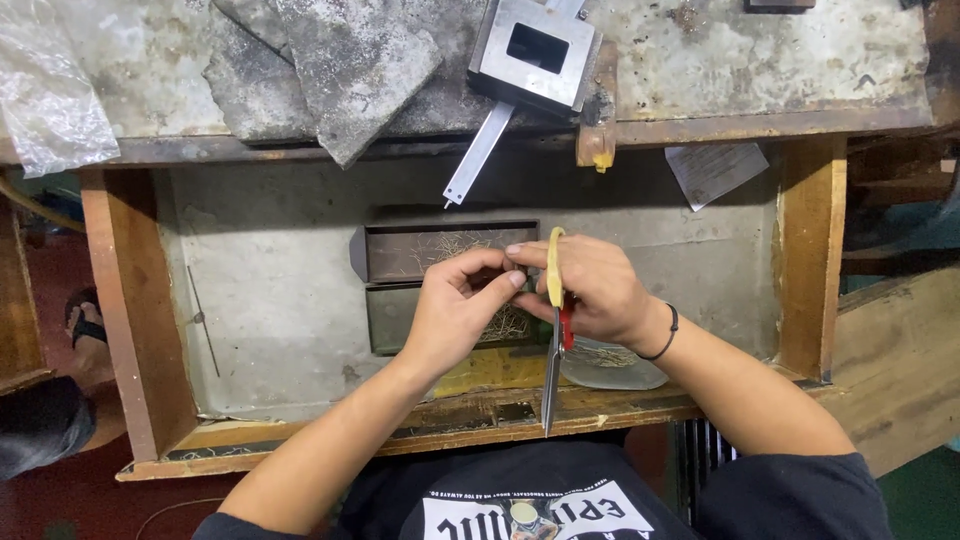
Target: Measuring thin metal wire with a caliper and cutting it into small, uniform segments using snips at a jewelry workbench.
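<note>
i see my left hand [455,318] pinching a thin wire bit, my right hand [590,290] gripping yellow-handled metal snips [553,330]; the grey metal tray [440,250] already holds cut wire pieces.

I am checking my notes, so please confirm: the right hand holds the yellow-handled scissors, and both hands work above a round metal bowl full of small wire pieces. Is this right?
Not quite: the head view shows a rectangular metal tray, not a round bowl. The right hand does hold the yellow-handled scissors, and the left hand meets it above the small wire pieces.

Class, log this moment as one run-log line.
left hand: pinching fine wire | right hand: holding scissors | below: metal tray
</note>
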